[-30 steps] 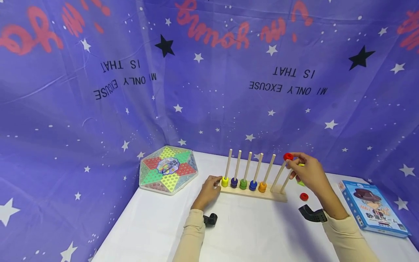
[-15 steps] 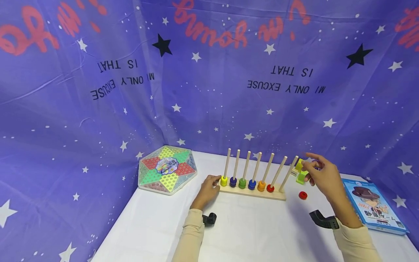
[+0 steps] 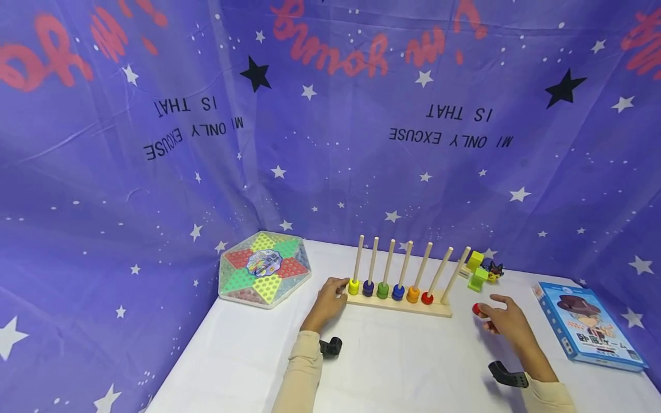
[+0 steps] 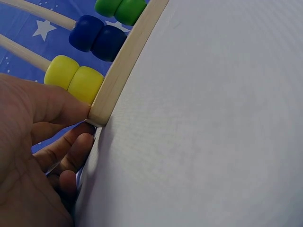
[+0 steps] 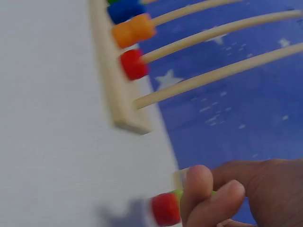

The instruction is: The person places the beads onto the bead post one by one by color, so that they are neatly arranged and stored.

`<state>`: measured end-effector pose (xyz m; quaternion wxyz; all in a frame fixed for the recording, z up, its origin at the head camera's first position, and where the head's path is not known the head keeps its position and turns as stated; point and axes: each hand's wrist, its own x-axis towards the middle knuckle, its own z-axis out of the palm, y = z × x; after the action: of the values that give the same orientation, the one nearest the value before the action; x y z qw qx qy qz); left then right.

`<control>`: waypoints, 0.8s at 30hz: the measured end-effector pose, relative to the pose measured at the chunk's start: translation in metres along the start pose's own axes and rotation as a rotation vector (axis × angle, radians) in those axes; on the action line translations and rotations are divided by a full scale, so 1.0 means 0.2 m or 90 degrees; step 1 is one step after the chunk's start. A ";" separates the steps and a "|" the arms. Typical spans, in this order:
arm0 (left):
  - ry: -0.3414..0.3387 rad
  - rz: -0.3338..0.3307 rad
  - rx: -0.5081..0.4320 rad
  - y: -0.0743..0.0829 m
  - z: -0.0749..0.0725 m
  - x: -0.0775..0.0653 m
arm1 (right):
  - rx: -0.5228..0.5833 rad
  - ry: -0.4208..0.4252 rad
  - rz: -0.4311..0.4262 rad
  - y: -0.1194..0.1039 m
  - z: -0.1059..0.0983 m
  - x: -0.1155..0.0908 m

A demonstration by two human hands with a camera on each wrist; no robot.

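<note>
My left hand [image 3: 330, 302] pinches the left end of a wooden peg stand [image 3: 397, 306] between thumb and fingers. In the left wrist view, its fingertips sit at the base's corner, beside the yellow beads [image 4: 75, 78]. Paired yellow, purple, green, blue and orange beads [image 3: 413, 294] sit low on pegs from left to right. The sixth peg carries one red bead [image 3: 427, 298]; the rightmost peg [image 3: 457, 275] is bare. Right of the stand, a loose red bead [image 3: 476, 308] lies on the table. My right hand [image 3: 508, 324] has its thumb tip at this bead, index finger held apart.
A hexagonal Chinese checkers board [image 3: 265, 268] lies at the left. Yellow-green blocks [image 3: 478, 278] and a small dark figure [image 3: 494, 271] stand behind the loose bead. A blue game box [image 3: 588, 327] lies on the right. A purple starred curtain [image 3: 330, 143] hangs behind the white table.
My right hand let go of a red bead at the sixth peg, where it dropped to the base. It then moved right and down to the loose red bead. My left hand stayed put.
</note>
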<state>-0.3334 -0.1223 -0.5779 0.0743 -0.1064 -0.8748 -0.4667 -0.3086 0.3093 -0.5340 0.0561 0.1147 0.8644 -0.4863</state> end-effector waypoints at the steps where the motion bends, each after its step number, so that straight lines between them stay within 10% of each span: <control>1: -0.001 -0.003 0.001 0.00 0.00 0.00 | 0.004 -0.007 0.011 0.03 0.01 0.01; 15: 0.000 -0.003 -0.008 0.01 0.01 -0.02 | 0.043 -0.009 0.035 0.14 0.10 0.07; 24: -0.006 -0.014 -0.002 0.00 0.00 -0.01 | 0.007 0.021 -0.017 -0.01 0.04 0.01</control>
<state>-0.3315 -0.1223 -0.5784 0.0647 -0.0987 -0.8755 -0.4685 -0.3117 0.3020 -0.5369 0.0349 0.1115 0.8639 -0.4900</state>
